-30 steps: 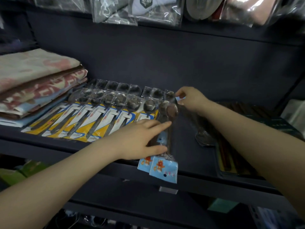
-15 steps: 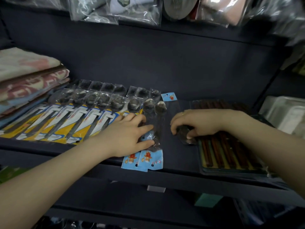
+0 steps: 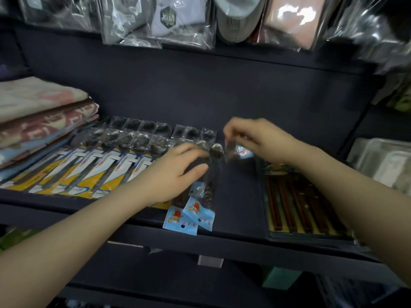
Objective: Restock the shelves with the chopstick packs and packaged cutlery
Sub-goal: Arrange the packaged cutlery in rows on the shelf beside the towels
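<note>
A dark shop shelf [image 3: 233, 221] holds folded towels [image 3: 42, 121] at left and a chopstick pack [image 3: 298, 203] at right. Blue-carded spoon packs [image 3: 200, 196] lie front-to-back, bowls toward the rear, under the left hand [image 3: 175, 172], its fingers flat. The blurred right hand [image 3: 258, 138] seems to pinch another spoon pack [image 3: 233, 150].
</note>
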{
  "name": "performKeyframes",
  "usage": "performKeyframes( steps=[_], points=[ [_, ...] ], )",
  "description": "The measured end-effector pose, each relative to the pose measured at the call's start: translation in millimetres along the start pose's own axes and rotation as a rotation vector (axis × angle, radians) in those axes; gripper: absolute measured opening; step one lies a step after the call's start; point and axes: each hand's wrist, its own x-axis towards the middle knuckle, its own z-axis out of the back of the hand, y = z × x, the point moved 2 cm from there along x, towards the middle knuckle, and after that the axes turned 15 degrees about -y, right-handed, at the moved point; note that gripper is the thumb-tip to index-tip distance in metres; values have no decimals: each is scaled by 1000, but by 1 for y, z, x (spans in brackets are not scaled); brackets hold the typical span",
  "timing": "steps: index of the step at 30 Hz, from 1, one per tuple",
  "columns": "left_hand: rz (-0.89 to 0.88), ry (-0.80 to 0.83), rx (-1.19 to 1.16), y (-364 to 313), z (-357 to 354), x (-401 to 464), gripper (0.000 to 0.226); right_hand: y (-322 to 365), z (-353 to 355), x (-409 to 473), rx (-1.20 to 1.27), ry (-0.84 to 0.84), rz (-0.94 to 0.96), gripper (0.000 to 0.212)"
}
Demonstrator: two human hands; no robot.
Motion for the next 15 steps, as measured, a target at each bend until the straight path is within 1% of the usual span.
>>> performKeyframes(
  steps=[3, 5, 7, 9, 10, 11, 12, 14, 15],
  points=[
    [60, 6, -58, -7, 0, 10, 59, 12, 14, 17, 295, -324, -127, 27],
    [89, -21, -132, -14, -1, 16, 64, 21, 20, 27, 439, -513, -226, 26],
    [141, -55, -237, -21, -3, 22, 63, 26, 20, 35, 548, -640, -360, 26],
    [202, -70, -340, -25, -7, 28, 52, 28, 18, 39, 595, -695, -501, 24],
    [216, -73, -358, -26, -9, 31, 41, 25, 17, 39, 613, -704, -578, 22],
    [233, -74, -378, -27, -11, 34, 29, 22, 16, 39, 629, -696, -656, 19],
    [265, -73, -437, -28, -13, 37, 23, 17, 14, 39, 644, -669, -724, 14],
    [386, -25, -596, -32, -17, 41, 26, 7, 9, 39, 616, -572, -796, 3],
    [444, 21, -660, -33, -20, 43, 27, -1, 6, 39, 551, -519, -803, 4]
  ],
)
